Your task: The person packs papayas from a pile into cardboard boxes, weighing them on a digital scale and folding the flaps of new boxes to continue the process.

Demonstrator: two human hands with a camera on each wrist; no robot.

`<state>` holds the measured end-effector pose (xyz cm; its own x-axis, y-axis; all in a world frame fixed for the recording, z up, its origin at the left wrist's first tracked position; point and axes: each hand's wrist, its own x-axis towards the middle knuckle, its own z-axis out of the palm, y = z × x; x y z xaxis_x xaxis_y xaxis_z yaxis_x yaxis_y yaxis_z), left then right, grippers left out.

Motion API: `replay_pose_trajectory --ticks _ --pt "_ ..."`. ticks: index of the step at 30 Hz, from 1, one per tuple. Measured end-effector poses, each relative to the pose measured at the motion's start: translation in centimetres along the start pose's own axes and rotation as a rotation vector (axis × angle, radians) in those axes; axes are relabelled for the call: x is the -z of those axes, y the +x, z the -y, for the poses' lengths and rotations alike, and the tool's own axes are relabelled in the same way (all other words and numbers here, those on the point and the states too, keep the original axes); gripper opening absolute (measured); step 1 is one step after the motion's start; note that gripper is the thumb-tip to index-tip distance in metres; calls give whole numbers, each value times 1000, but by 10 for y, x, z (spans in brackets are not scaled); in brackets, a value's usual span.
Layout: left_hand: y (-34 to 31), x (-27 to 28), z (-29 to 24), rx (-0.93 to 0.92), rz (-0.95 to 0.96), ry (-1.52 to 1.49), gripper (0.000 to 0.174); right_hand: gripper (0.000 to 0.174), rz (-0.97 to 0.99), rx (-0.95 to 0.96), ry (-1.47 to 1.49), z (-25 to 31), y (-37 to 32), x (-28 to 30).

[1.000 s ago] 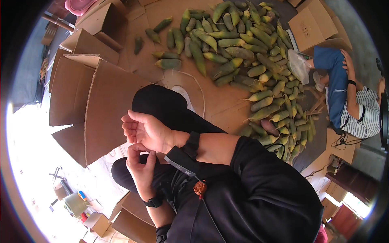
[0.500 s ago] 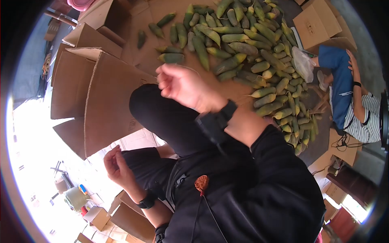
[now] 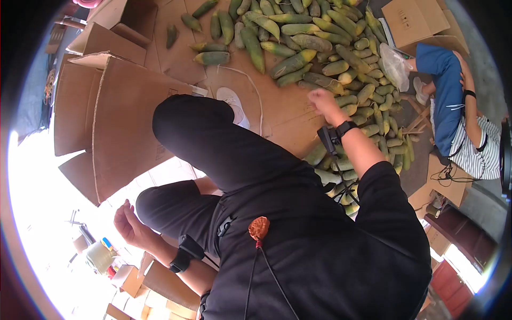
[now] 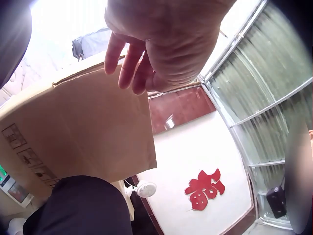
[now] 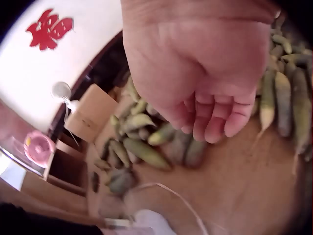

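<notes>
My right hand (image 3: 325,105) hangs above the near side of a heap of green radishes (image 3: 294,63), holding nothing. In the right wrist view that hand (image 5: 200,73) shows its palm, with fingers loosely bent and the radishes (image 5: 146,152) beyond them. Down on the left, my left hand (image 3: 130,226) is held beside the knee, its fingers slightly bent and nothing between them. An upright cardboard box (image 3: 130,122) stands near it. The left wrist view has the fingers (image 4: 128,68) overlapping the top edge of that box's cardboard (image 4: 98,122).
Flattened cardboard (image 3: 282,125) covers the floor, with a pale cord (image 3: 256,90) lying on it. At right sits another person in a striped shirt (image 3: 474,154), near a plastic bag (image 3: 394,74) and an open carton (image 3: 413,24). More boxes (image 3: 120,21) stand at upper left.
My hands, close together at the wrists a second ago, have come apart. The right hand moved right to the radish heap; the left moved down and left.
</notes>
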<state>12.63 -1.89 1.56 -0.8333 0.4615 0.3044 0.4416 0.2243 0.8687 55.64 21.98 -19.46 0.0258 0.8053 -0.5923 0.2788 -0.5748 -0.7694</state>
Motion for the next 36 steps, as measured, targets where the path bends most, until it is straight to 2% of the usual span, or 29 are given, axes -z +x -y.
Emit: replay_pose_trajectory --ticks 1,3,5,6,8,9,11,12,14,17,20,24,29,31,36 --pt "2 2 4 -24 28 29 6 17 -30 25 -227 -28 6 2" --pt "4 5 7 -47 59 59 7 16 196 194 -626 -98 25 19" --pt "4 5 7 -38 61 84 8 22 205 172 -867 -108 -2 16" --pt "3 5 5 -38 62 89 8 22 209 170 -865 -128 -5 17" --pt "0 4 3 -46 44 109 5 26 222 485 -1259 -202 3 22" --pt "0 5 3 -45 46 114 5 26 227 482 -1258 -229 5 24" --pt "1 10 9 -40 58 162 5 26 324 272 -1276 -266 5 28" --pt "2 11 10 -40 58 168 5 26 331 271 -1274 -254 -4 25" --pt "2 12 10 -52 87 154 6 21 239 -104 -1168 -202 -28 19" --pt "1 6 0 -37 76 238 6 23 204 -67 -1190 -175 -36 16" --pt "5 10 4 -88 81 301 6 33 303 -105 -1238 -170 -20 17" --pt "9 5 -7 -49 25 389 6 35 393 -155 -1371 -164 -3 15" --pt "14 -2 -18 -77 76 505 6 33 445 -240 -1481 -166 10 12" --pt "15 -6 -17 -79 77 498 6 33 445 -220 -1471 -162 11 15" --pt "15 -8 -17 -78 93 454 8 28 550 -182 -1503 -205 27 27"
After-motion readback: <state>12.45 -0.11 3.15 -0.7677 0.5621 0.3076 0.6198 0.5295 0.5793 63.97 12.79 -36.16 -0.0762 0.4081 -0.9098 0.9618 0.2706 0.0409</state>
